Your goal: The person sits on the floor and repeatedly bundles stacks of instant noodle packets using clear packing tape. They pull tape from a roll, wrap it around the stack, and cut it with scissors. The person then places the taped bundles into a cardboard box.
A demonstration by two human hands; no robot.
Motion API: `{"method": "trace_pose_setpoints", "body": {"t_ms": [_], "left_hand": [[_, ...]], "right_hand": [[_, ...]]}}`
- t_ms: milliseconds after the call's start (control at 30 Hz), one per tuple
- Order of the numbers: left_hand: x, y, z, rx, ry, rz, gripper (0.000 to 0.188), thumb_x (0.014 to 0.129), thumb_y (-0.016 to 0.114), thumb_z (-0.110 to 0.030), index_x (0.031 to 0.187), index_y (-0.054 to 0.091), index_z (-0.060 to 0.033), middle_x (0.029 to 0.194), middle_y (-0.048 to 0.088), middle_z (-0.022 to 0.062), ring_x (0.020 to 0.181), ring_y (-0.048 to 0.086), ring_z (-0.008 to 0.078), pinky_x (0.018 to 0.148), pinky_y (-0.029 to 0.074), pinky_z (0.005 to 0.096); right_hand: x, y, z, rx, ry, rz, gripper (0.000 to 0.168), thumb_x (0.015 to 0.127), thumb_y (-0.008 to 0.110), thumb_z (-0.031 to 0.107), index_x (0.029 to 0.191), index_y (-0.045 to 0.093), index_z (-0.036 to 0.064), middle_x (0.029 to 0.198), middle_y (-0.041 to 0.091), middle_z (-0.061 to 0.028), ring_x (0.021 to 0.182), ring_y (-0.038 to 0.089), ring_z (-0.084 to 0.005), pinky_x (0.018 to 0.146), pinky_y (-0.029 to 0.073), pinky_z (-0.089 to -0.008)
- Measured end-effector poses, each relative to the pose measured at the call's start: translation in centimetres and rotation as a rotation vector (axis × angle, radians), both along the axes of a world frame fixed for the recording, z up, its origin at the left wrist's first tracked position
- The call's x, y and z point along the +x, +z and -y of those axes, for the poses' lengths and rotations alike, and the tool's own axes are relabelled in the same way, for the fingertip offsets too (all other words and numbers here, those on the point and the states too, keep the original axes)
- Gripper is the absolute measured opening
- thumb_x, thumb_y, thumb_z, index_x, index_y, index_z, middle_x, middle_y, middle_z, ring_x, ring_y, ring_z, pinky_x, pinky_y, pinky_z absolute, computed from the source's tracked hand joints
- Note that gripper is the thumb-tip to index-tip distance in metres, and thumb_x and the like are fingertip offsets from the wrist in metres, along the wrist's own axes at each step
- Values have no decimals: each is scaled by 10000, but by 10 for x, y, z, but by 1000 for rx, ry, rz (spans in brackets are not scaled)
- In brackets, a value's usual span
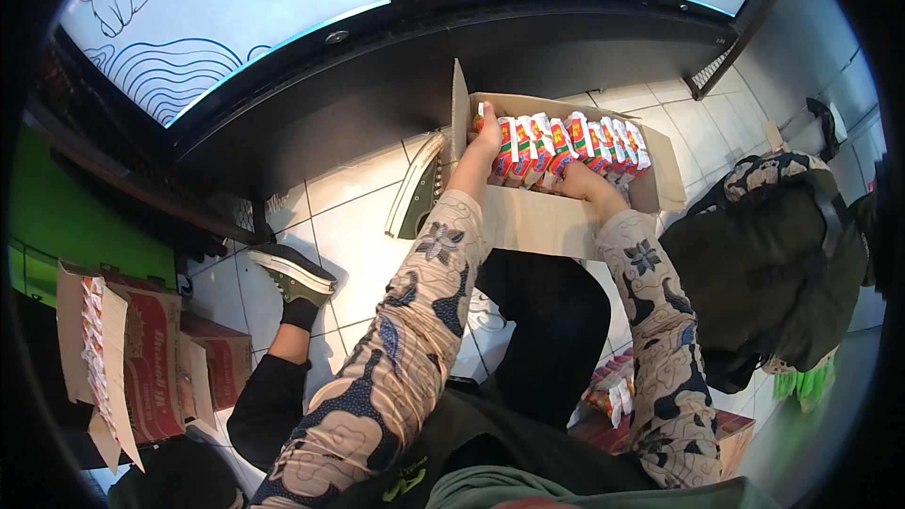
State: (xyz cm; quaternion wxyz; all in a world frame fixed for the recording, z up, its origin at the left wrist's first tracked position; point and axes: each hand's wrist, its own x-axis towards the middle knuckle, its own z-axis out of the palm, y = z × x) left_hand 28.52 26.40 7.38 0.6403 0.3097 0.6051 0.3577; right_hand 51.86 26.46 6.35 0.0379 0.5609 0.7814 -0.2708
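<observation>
Before me an open cardboard box holds a row of red packets with white ends, packed side by side. My left hand reaches over the box's left side, thumb up, against the leftmost packets; its fingers are hidden, so a grip cannot be made out. Lower in the box, my right hand is at the near edge of the middle packets, its fingertips out of sight among them. A cardboard flap stands upright beside my left hand.
Another open carton of packets stands at the lower left. A person in dark clothing is at the right. Black cabinets with lit panels line the far side. More packets lie beside my right forearm.
</observation>
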Motion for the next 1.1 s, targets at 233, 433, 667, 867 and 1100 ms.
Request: {"method": "trace_pose_setpoints", "body": {"t_ms": [233, 433, 667, 867, 1100], "left_hand": [[-1, 4, 24, 95, -422, -796, 1641, 317, 974, -556, 1545, 36, -3, 1572, 193, 264, 1463, 264, 340, 1177, 306, 351], [13, 8, 39, 208, -78, -911, 1210, 382, 1004, -257, 1408, 413, -5, 1369, 490, 221, 1313, 478, 343, 1078, 439, 381], [19, 31, 77, 802, 125, -608, 819, 510, 955, -414, 1145, 633, -9, 1067, 613, 148, 985, 622, 304, 891, 501, 377], [30, 93, 163, 982, 348, -475, 720, 594, 932, -416, 1103, 643, 5, 1004, 601, 105, 925, 617, 231, 821, 496, 350], [-29, 41, 330, 823, 535, -317, 702, 708, 879, -285, 1241, 569, 50, 1163, 551, 133, 1162, 538, 254, 1004, 439, 360]], "right_hand": [[-2, -19, -12, -30, -317, -212, 692, 609, 897, 541, 984, 694, -5, 879, 713, -145, 721, 714, -210, 682, 578, -322], [5, -15, -12, 167, -215, -319, 694, 638, 871, 588, 917, 719, -29, 858, 714, -109, 669, 687, -156, 592, 539, -307], [30, 29, 24, 393, -398, -867, 512, 770, 840, 417, 1071, 685, 33, 899, 709, -87, 824, 682, -175, 724, 547, -337], [9, 187, 113, 472, -135, -874, 369, 822, 812, 237, 1076, 658, 18, 900, 658, -51, 745, 614, -92, 642, 493, -262], [-69, 154, 237, 579, 96, -763, 463, 680, 878, 311, 891, 603, 4, 782, 523, -117, 697, 539, -282, 639, 431, -397]]}}
